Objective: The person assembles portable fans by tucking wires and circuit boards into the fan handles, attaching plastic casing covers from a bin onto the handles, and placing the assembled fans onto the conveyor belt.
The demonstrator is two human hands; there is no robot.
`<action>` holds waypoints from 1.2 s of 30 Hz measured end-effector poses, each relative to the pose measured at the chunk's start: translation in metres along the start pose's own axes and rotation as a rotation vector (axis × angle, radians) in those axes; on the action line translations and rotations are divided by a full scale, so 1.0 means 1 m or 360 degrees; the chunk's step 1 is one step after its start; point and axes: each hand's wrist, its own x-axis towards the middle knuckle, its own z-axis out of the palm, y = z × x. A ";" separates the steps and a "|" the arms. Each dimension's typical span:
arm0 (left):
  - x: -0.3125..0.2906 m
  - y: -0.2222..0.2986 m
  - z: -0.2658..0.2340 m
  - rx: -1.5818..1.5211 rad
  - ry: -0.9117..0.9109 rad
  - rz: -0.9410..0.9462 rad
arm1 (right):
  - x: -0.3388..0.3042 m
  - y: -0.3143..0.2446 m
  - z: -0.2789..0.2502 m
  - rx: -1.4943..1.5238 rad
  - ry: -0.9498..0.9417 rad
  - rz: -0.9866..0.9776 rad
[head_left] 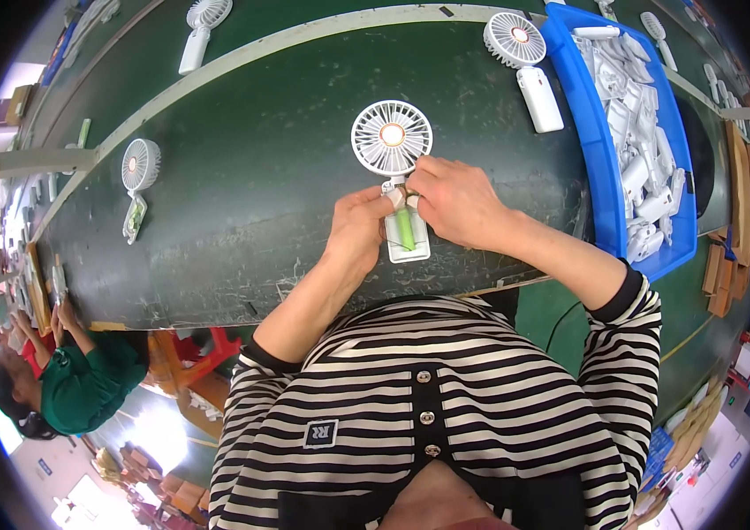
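A white fan (392, 138) lies on the dark green desk (260, 177) in front of the person in the striped top (507, 389), its round grille on the far side and its handle (409, 255) pointing to the near edge. The handle is open, showing a green cylinder (406, 231) along its middle. The left hand (356, 228) grasps the fan's handle from the left, its thumb at the upper end. The right hand (459, 205) comes in from the right, with its bent fingers pinching the fan close below the grille; the exact spot under the fingertips is hidden. To the left lies a second fan (138, 165), also with green showing in its handle, and a third fan (206, 14) is on the far left. On the far right, a fourth fan (540, 100) lies just beside a blue bin (600, 177) filled with white plastic parts (653, 168). At the left, well apart, a co-worker in green (88, 389) has both hands at the desk's edge.
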 end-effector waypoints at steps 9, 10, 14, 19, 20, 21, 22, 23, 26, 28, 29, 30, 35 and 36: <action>0.004 0.005 0.000 -0.0035 -0.0146 -0.0007 | -0.002 0.002 0.006 -0.0185 0.0170 -0.0037; 0.005 0.005 0.001 -0.0188 -0.0206 0.0010 | -0.002 0.004 0.005 -0.0183 0.0167 -0.0013; 0.007 0.009 -0.013 -0.0611 -0.0667 -0.0261 | -0.007 0.012 0.002 0.0002 0.0212 0.0082; 0.012 -0.009 -0.026 -0.0604 -0.0687 0.0005 | -0.008 0.009 -0.005 0.0166 0.0165 0.0132; 0.012 -0.008 -0.025 -0.0602 -0.0686 0.0005 | -0.008 0.009 -0.005 0.0167 0.0167 0.0131; 0.011 -0.007 -0.022 -0.0535 -0.0648 0.0001 | -0.008 0.009 -0.005 0.0165 0.0158 0.0131; 0.010 -0.005 -0.019 -0.0467 -0.0611 -0.0002 | -0.007 0.009 -0.005 0.0161 0.0151 0.0131; 0.009 -0.004 -0.017 -0.0464 -0.0611 -0.0002 | -0.007 0.009 -0.005 0.0162 0.0154 0.0130; 0.007 -0.003 -0.014 -0.0426 -0.0519 0.0014 | -0.007 0.009 -0.004 0.0162 0.0115 0.0175; 0.008 -0.001 -0.013 -0.0324 -0.0476 0.0038 | -0.006 0.011 -0.001 0.0123 0.0140 0.0118; 0.008 0.001 -0.011 -0.0323 -0.0475 0.0039 | -0.006 0.010 -0.001 0.0124 0.0141 0.0117; 0.007 0.004 -0.008 -0.0228 -0.0442 0.0006 | -0.006 0.009 -0.001 0.0043 0.0113 0.0079; 0.007 0.007 -0.001 -0.0040 -0.0280 -0.0069 | -0.008 0.010 0.007 -0.0076 0.0131 -0.0062; 0.009 0.007 -0.002 -0.0013 -0.0270 -0.0071 | -0.008 0.010 0.007 -0.0092 0.0116 -0.0070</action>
